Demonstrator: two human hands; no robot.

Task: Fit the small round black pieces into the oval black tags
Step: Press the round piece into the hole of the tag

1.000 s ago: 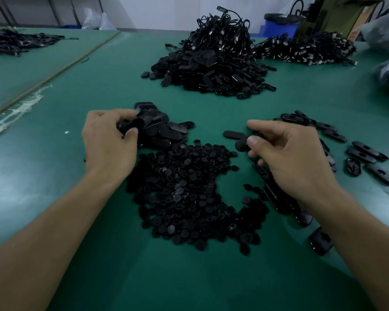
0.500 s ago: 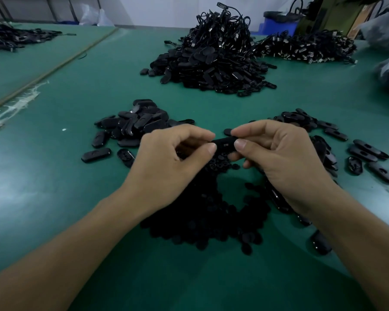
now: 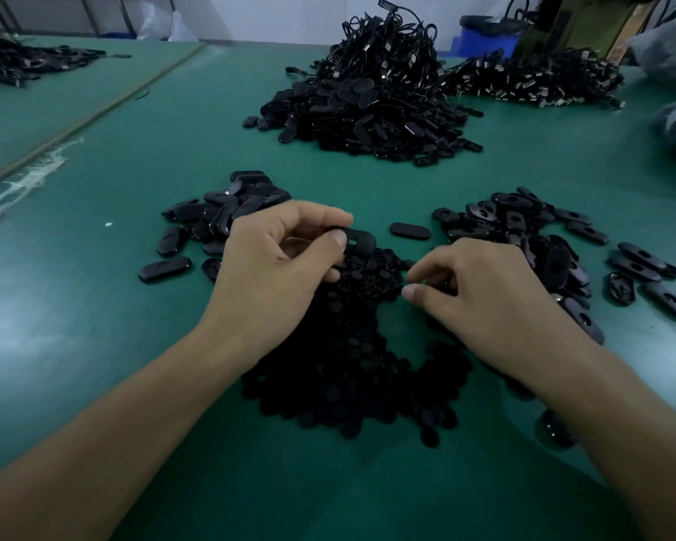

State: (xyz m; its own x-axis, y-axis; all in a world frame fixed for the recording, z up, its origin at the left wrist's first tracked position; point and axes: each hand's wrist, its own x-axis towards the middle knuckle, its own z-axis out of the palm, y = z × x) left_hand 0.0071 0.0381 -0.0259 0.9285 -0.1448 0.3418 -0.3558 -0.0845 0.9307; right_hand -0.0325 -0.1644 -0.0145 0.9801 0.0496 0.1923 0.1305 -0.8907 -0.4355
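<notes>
Oval black tag [image 3: 361, 239] in pinch of left hand [image 3: 278, 263]; right hand [image 3: 484, 294] palm-down over round pieces [image 3: 352, 345], its hold uncertain.

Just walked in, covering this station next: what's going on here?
A person is working at a green table. Their left hand pinches an oval black tag over the pile of small round black pieces, and its hole looks empty. Their curled right hand is at that pile's far edge; whether it holds a piece is unclear. Heaps of tags lie on either side.
</notes>
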